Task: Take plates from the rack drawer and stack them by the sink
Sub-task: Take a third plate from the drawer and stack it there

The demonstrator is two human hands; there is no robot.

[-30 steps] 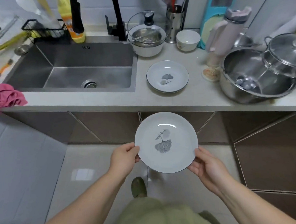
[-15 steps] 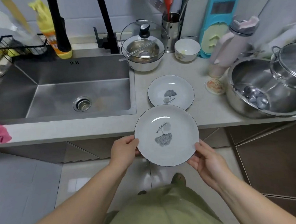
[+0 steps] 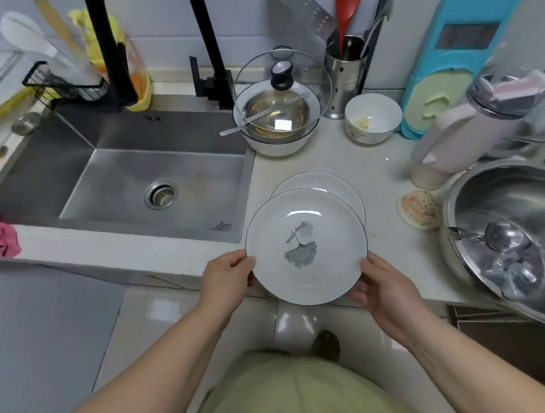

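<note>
One plate (image 3: 343, 186) lies on counter (image 3: 388, 240) mid-frame; both hands, left (image 3: 227, 274) and right (image 3: 383, 287), grip second plate (image 3: 305, 245) above it; unstacked yet.

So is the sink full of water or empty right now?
Empty. The sink shows a bare steel floor, its drain strainer is fully visible, and no dishes or standing water show.

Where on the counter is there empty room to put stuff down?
Bare counter lies between the plate on the counter and the steel basin. Another patch sits between that plate and the small white bowl. The back wall and right side are crowded.
</note>
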